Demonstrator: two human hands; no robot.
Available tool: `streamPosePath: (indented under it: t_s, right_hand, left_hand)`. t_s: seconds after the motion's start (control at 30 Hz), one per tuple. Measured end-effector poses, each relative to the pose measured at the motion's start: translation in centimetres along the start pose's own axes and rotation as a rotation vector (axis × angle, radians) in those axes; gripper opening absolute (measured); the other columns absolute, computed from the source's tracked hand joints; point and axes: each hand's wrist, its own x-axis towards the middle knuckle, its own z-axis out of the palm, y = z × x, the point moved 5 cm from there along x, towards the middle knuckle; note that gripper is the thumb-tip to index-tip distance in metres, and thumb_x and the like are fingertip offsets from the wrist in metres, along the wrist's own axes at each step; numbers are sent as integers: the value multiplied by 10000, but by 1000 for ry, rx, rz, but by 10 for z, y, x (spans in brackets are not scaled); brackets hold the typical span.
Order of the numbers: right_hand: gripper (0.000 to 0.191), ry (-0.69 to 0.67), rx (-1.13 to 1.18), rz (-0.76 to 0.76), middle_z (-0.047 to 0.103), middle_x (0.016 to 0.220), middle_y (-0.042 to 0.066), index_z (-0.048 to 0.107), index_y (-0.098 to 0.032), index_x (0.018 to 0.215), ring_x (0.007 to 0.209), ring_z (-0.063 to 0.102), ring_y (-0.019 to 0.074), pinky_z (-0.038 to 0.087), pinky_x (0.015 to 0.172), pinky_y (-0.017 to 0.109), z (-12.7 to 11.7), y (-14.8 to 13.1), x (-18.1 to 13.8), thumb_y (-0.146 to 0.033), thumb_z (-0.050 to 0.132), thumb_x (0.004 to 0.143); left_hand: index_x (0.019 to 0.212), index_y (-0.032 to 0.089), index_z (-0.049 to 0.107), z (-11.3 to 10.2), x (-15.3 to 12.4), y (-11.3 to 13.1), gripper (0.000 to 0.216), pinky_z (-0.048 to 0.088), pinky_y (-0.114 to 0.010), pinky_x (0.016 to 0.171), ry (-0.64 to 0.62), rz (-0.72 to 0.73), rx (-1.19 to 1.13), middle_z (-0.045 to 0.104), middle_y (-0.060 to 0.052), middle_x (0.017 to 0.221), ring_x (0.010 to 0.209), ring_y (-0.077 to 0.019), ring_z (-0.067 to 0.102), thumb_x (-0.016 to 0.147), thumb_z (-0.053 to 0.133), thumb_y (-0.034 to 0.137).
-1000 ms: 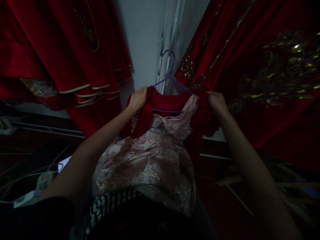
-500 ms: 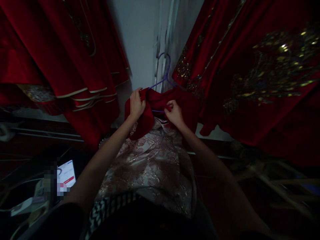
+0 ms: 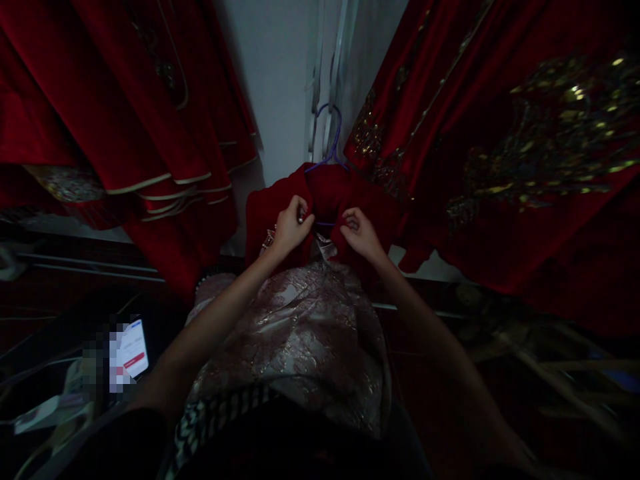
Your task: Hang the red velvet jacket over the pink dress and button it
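Observation:
A red velvet jacket [image 3: 327,193] hangs on a purple wire hanger [image 3: 330,137] over a pale pink brocade dress [image 3: 305,333] with gold pattern. My left hand [image 3: 291,227] pinches the jacket's left front edge, fingers closed on the cloth. My right hand [image 3: 361,233] grips the right front edge the same way. The two hands sit close together at the middle of the chest, drawing the two edges toward each other. The dress skirt spreads down toward me.
Red garments with pale trim [image 3: 150,153] hang at the left, and red garments with gold embroidery [image 3: 525,153] at the right. A white wall [image 3: 280,87] lies behind. A lit phone screen [image 3: 133,347] and cables lie low at the left.
Both hands moved inward from the jacket's shoulders to its front opening. The jacket now covers the hanger's shoulders and closes over the dress top.

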Motion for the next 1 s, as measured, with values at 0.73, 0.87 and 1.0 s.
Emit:
streamPosePath:
  t_s: [0.73, 0.87, 1.0]
  right_hand:
    - [234, 34, 151, -84, 667, 920, 27, 577, -225, 980, 818, 647, 132, 544, 718, 260, 31, -22, -26, -376, 633, 811]
    - [198, 25, 59, -121, 677, 934, 31, 588, -214, 953, 817, 660, 139, 560, 717, 276, 25, -33, -27, -369, 611, 831]
    - [178, 32, 45, -128, 684, 968, 36, 593, -214, 933, 848, 668, 148, 572, 712, 282, 21, -43, -31, -368, 594, 844]
  left_hand:
    - [844, 175, 548, 17, -47, -12, 154, 490, -208, 700, 75, -233, -584, 631, -10, 813, 762, -96, 619, 740, 657, 205]
    - [837, 163, 590, 12, -42, -8, 120, 504, -223, 706, -3, -199, -507, 654, -23, 837, 757, -106, 625, 756, 652, 227]
    - [869, 167, 605, 7, -40, -1, 114, 522, -253, 763, -42, -144, -414, 673, -29, 870, 785, -119, 645, 775, 633, 224]
